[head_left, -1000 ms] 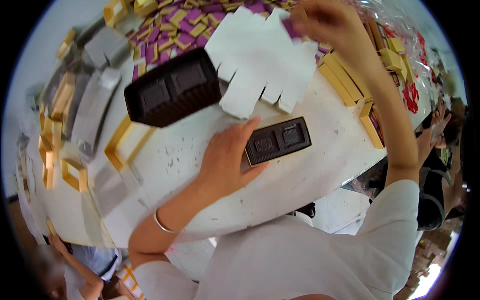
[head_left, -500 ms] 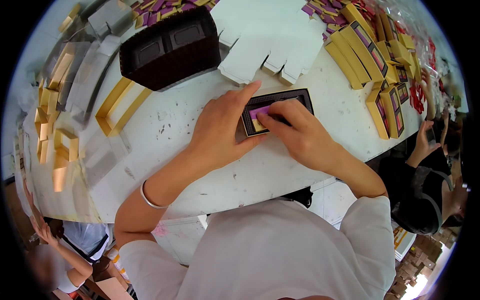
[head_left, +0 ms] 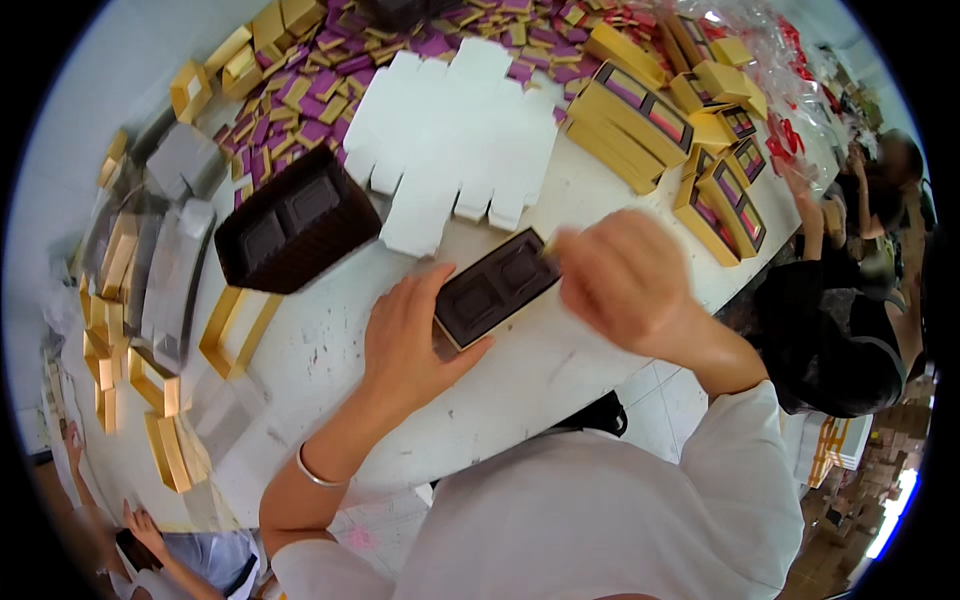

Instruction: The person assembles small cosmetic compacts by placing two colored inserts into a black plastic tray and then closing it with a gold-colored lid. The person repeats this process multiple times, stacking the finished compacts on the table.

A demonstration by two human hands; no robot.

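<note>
A small shallow gold-sided box (head_left: 498, 331) lies tilted on the table, and a dark brown tray (head_left: 496, 285) with two recessed wells fills it. No piece shows in either well. My left hand (head_left: 405, 340) grips the box's left end, fingers along the far side and thumb at the near side. At the box's right end is my right hand (head_left: 625, 285), its fingers curled and smeared by motion; whether anything is in them cannot be made out. Left of the box stands a stack of dark brown trays (head_left: 340, 235). Flat white die-cut box blanks (head_left: 460, 130) lie beyond it.
Purple and gold pieces (head_left: 310, 95) are heaped along the far side. Filled gold boxes (head_left: 640, 120) are grouped at the right, near red ribbons (head_left: 785, 140). Gold frames (head_left: 240, 325) and clear plastic sleeves (head_left: 180, 280) lie at the left. Other people (head_left: 830, 320) are at both sides.
The purple and gold piece seen under my right fingers no longer shows. My right hand has moved to the box's right end. The box sits more tilted, and the view has shifted.
</note>
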